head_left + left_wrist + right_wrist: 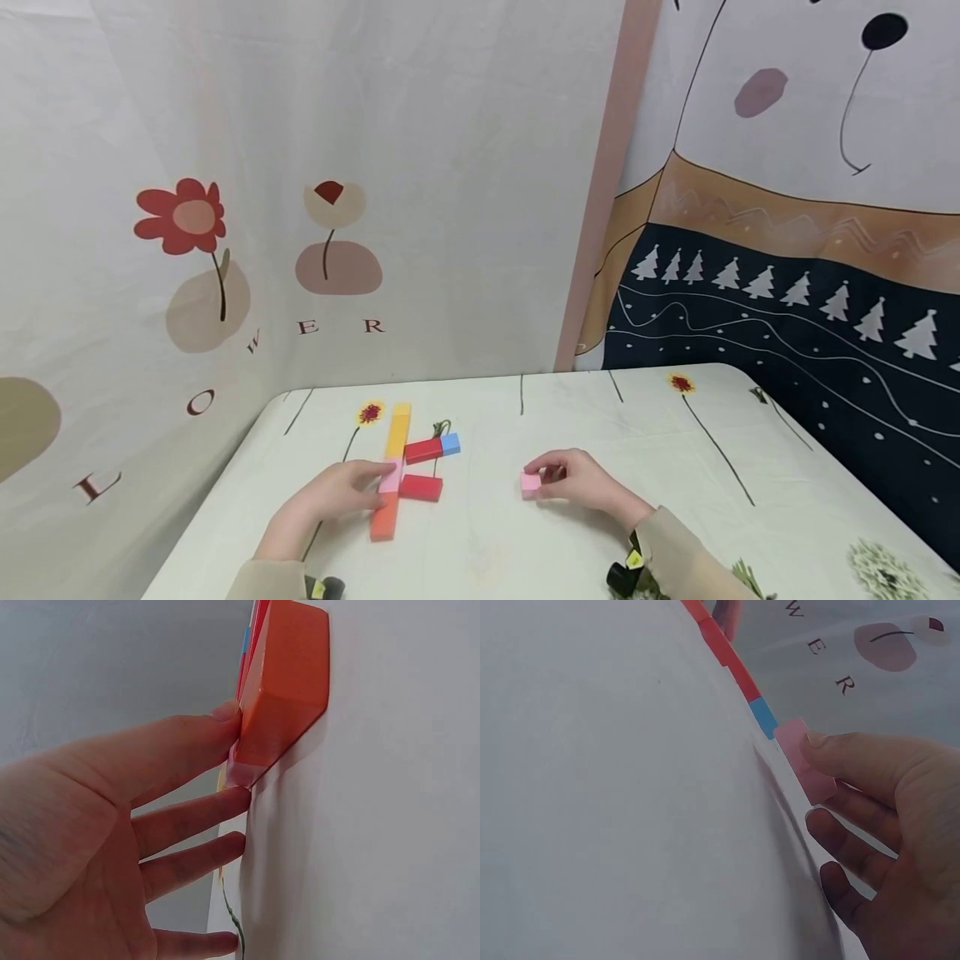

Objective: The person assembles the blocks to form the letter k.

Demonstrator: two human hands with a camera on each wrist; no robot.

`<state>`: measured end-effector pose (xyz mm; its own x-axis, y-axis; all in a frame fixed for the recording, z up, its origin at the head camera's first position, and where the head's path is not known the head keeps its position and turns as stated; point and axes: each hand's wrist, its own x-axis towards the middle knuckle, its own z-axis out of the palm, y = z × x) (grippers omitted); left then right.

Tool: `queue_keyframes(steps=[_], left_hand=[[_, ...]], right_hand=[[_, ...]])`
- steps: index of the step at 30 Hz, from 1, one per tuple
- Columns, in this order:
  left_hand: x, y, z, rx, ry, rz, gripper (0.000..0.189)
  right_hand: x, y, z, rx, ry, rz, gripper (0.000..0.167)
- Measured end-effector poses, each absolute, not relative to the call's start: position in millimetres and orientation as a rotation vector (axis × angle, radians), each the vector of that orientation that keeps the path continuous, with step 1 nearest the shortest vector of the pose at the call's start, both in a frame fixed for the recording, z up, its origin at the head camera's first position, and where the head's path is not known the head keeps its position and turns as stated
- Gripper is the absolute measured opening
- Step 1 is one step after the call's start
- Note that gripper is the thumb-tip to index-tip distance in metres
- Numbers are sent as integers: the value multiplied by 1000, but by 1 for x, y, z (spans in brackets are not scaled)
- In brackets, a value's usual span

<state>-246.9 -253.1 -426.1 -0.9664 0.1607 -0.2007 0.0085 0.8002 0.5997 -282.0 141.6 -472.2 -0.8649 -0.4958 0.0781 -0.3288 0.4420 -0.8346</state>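
Observation:
Toy blocks form an F-like layout on the white cloth. Its upright column has a yellow block (398, 432) at the far end, a pink block (391, 479) in the middle and an orange block (383, 521) nearest. My left hand (337, 497) rests its thumb and index finger on the column around the pink block; its fingers are fairly straight in the left wrist view. A red block (423, 451) with a blue block (450, 443) at its end branches right, above a second red block (422, 488). Apart from these, my right hand (581, 482) pinches a small pink block (530, 486) between thumb and fingers.
The cloth-covered table (480, 533) has printed flowers and stems. A hanging printed sheet (465, 208) rises behind it, and a dark tree-patterned cloth (787, 333) borders the right side. Black wrist devices show at both sleeves.

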Motion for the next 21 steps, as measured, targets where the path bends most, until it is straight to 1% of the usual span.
queue_keyframes(steps=[11,21], left_hand=[[-249,-253,-426,146,2736,911,63],[-246,-253,-424,125,2731,923,59]], right_hand=[[-280,130,-463,-794,2499,-1391,30],[-279,115,-455,-842,2537,-1386,28]])
